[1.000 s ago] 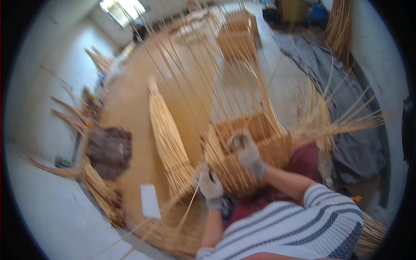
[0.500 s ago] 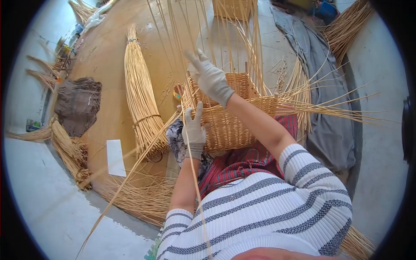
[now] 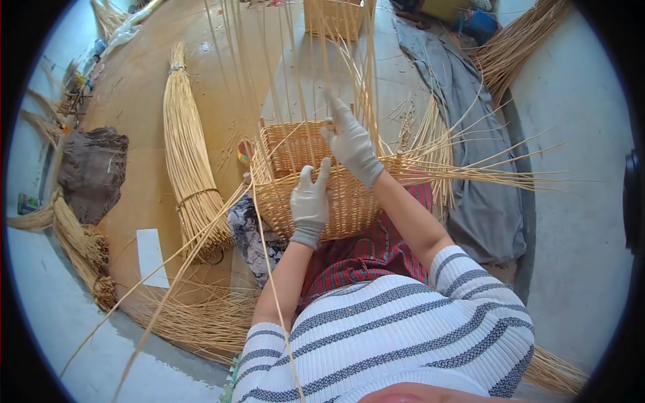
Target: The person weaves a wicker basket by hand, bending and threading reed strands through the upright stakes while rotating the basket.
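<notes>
A half-woven wicker basket (image 3: 306, 208) rests against my lap, its woven side towards me and tall upright willow rods rising from the far parts. My left hand (image 3: 310, 198), in a pale work glove, lies on the near wall, with thumb and forefinger spread up at the rim. Above the right part of the basket is my gloved right hand (image 3: 353, 141), its fingers stretched upwards among the rods and blurred at the tips. Long willow rods (image 3: 463, 168) stick out sideways from the right corner; others (image 3: 201, 238) trail from the left corner towards me.
A tied willow bundle (image 3: 188, 148) lies left of the basket, near a white sheet (image 3: 152, 258). Loose rods (image 3: 195, 312) cover the floor at front left. A grey cloth (image 3: 487, 208) lies on the right. Another wicker basket (image 3: 334, 20) stands at the back.
My left hand has moved right along the near rim, away from the left corner. My right hand has shifted slightly right and down over the basket. The whole view has swung a little.
</notes>
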The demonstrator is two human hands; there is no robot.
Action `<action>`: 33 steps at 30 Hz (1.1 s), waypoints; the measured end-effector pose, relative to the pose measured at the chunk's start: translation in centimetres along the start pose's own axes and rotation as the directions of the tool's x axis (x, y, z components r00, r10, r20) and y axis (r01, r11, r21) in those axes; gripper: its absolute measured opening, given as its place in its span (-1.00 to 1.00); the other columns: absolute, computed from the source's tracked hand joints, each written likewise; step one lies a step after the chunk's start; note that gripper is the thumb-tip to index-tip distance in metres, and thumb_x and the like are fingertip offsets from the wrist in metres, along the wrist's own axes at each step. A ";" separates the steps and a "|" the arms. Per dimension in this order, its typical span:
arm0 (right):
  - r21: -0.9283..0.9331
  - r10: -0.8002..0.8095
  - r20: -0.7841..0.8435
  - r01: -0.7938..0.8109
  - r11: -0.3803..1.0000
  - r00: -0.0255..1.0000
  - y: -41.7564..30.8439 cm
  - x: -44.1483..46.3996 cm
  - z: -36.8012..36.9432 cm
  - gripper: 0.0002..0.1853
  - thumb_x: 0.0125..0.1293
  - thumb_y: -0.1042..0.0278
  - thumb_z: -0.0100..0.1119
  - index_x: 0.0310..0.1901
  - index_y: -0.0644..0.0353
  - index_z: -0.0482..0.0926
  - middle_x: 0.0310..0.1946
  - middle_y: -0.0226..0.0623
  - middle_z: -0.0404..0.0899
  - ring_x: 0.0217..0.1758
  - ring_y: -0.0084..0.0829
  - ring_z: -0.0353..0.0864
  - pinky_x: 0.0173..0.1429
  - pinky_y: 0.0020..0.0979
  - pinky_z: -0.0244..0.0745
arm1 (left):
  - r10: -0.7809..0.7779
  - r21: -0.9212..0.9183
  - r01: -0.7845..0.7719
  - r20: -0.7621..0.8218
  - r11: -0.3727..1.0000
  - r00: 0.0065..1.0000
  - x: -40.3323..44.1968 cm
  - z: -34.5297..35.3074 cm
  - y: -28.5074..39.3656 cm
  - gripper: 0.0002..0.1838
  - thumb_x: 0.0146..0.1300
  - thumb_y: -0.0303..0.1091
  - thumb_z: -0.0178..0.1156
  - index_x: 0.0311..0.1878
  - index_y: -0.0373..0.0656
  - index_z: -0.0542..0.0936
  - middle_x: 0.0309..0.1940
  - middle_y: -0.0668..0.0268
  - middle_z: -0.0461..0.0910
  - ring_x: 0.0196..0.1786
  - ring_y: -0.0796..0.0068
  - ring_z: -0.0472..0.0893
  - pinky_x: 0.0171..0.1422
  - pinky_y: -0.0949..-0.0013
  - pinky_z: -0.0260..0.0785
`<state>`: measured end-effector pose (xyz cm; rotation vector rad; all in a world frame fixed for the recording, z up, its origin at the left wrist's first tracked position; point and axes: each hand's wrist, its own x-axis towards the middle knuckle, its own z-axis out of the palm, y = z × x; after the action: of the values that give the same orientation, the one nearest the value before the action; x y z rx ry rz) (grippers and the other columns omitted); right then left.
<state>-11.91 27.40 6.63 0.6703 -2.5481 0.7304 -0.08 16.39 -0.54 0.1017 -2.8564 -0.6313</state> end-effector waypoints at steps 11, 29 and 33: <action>0.522 0.101 -0.208 0.023 0.852 0.973 8.9 -4.0 -2.9 -0.64 0.44 0.60 0.05 0.23 0.14 0.51 0.05 -0.23 0.60 0.10 -0.44 0.65 0.17 -0.43 0.55 | 0.121 0.032 -0.121 0.021 0.992 0.992 1.7 2.8 7.5 -0.11 0.17 -0.27 0.34 0.58 0.08 0.17 0.29 -0.01 0.36 -0.21 0.18 0.61 -0.14 0.15 0.50; 0.725 0.307 0.339 -0.455 0.517 0.889 5.5 -12.9 -4.9 -0.77 0.53 0.42 0.09 0.13 0.15 0.61 -0.35 -0.43 0.64 -0.28 -0.61 0.62 -0.16 -0.51 0.57 | -0.605 -0.974 0.007 -0.135 0.226 0.785 -2.0 4.2 -4.2 -0.72 0.31 -0.50 0.32 0.07 -0.19 0.57 -0.25 0.34 0.59 -0.41 0.57 0.52 -0.35 0.49 0.40; 0.618 -0.028 0.523 -0.356 0.701 0.852 -4.2 -11.6 -1.3 -0.78 0.41 0.47 0.21 0.05 0.17 0.66 -0.26 -0.26 0.73 -0.17 -0.51 0.72 -0.03 -0.42 0.63 | -0.725 -0.868 0.163 -0.273 0.469 0.632 -3.4 -2.2 -11.1 -0.91 0.41 -0.44 0.25 -0.20 -0.26 0.64 -0.42 0.43 0.58 -0.52 0.63 0.48 -0.36 0.51 0.40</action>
<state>-0.01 28.84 3.45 0.9581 -2.7704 1.8767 3.96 5.86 -3.96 0.8334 -1.6334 -1.5723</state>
